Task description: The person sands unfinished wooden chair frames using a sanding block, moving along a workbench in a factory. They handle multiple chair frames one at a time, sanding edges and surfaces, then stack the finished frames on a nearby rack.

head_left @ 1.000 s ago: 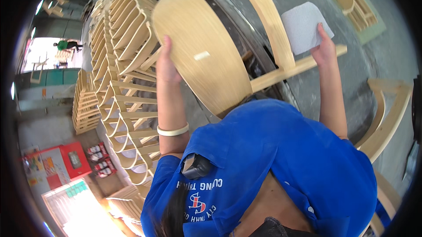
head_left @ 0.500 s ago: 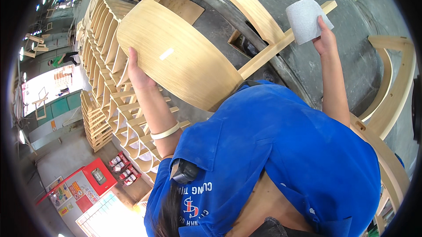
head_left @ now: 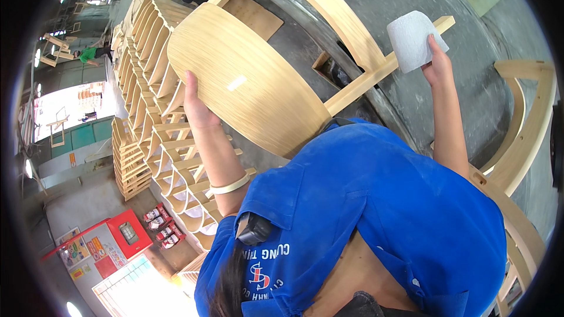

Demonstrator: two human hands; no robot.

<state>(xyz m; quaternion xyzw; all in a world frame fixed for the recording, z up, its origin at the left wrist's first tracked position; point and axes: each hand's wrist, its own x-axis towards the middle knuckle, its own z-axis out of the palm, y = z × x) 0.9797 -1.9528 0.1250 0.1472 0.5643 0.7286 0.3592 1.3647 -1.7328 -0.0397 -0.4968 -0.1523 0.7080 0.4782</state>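
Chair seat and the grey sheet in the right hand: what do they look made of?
Chair seat: looks like bent plywood or veneered wood, pale with fine straight grain, matte, seemingly unfinished. The left hand grips its edge.
Grey sheet: curled, thin and flexible, dull grey face; probably sandpaper or an abrasive cloth, but grit is too fine to see. The right hand holds it.

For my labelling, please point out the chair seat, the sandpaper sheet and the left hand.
chair seat [head_left: 252, 85], head view, middle of the round wooden panel
sandpaper sheet [head_left: 410, 38], head view, middle of the pale folded sheet
left hand [head_left: 197, 108], head view, back of the hand
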